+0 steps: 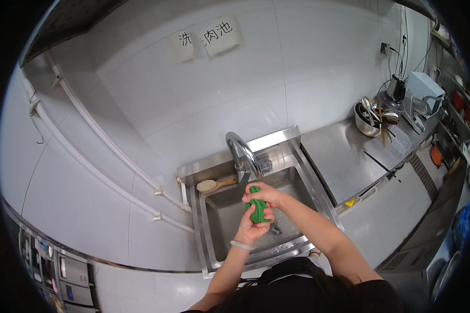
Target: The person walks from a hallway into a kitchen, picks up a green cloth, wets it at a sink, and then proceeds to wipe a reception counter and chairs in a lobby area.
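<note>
A green cloth (259, 213) is bunched and twisted between my two hands above a stainless steel sink (223, 238). Its lower part is gripped by my left hand (252, 228), which wears a pale bangle (242, 245) at the wrist. My right hand (267, 194) is closed around the cloth's upper end. Just beyond my hands a chrome gooseneck faucet (243, 146) arches over the basin. Some water and a dark drain fitting (275, 229) show at the sink bottom, partly hidden by my hands.
A wooden-handled scrub brush (209, 185) rests on the sink's back left ledge. To the right, a steel counter (329, 156) carries a metal bowl of utensils (366, 124), a clear plastic container (399, 139), a blender-like appliance (395, 92) and a dark stick (382, 166) overhanging the edge. White pipes (102, 164) line the left wall.
</note>
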Available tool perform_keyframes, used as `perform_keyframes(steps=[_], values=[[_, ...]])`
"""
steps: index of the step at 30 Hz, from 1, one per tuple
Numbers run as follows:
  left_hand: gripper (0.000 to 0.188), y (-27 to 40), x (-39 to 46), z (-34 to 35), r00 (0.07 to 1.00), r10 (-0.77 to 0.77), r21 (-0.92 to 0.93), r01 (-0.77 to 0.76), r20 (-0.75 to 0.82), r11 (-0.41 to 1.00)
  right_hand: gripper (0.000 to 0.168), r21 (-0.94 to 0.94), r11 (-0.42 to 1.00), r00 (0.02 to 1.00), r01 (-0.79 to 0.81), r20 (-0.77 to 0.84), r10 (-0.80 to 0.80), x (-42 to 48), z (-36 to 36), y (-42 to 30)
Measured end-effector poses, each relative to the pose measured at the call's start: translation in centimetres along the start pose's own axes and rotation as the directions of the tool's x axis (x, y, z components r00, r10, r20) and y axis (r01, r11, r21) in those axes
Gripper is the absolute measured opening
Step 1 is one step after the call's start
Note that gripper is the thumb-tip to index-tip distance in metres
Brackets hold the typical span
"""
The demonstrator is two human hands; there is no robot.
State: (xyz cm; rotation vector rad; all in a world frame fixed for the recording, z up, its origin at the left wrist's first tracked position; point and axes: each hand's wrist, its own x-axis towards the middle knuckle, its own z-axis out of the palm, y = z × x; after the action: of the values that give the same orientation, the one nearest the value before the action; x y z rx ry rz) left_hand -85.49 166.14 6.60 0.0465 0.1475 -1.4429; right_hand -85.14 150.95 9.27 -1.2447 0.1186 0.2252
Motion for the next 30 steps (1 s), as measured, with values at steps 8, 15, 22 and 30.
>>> perform_keyframes(steps=[8, 15, 22, 30], values=[[0.026, 1.3, -0.3, 0.7, 0.997, 0.026, 0.173, -0.013, -0.072, 0.985, 0.019, -0.583, 0.802, 0.950, 0.132, -0.156, -0.269, 1.8, 2.3, -0.5], [0.022, 2.8, -0.8, -0.4, 0.962, 0.163, 0.338, -0.082, -0.220, 0.938, 0.032, -0.664, 0.726, 0.940, 0.180, -0.102, -0.326, 2.3, 2.2, 0.1], [0.029, 1.8, -1.7, 2.9, 0.884, 0.312, 0.478, -0.119, -0.347, 0.870, 0.046, -0.726, 0.637, 0.964, 0.261, 0.156, -0.217, 0.0, 4.1, -3.0], [0.010, 2.0, -1.8, -0.3, 0.983, 0.148, 0.428, -0.089, -0.107, 0.900, 0.019, -0.848, 0.515, 0.922, 0.126, -0.092, -0.377, 0.4, 6.2, -2.6]])
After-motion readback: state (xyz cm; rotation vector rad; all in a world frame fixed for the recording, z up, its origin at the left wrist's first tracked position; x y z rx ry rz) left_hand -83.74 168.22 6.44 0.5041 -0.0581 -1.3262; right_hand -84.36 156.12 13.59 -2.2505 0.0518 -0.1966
